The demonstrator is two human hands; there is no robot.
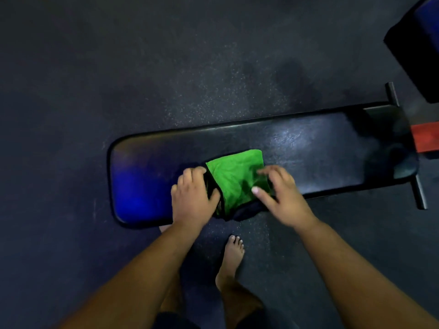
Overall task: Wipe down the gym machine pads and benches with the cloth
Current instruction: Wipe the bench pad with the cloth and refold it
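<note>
Cloth (234, 176) on bench (308, 148), near edge. Left hand (193, 198) grips its left edge; right hand (281, 193) fingers spread, resting on right side.

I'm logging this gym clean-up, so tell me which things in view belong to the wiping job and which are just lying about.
Part of the job:
green cloth, folded on the pad
bench
left hand, gripping the cloth's dark edge
right hand, fingers resting on the cloth

Just there:
red frame part
dark padded equipment, top right
rubber floor

The cloth (234, 176) is lying on the surface (308, 148), between the left fingers (192, 173) and right fingers (266, 173).
</note>
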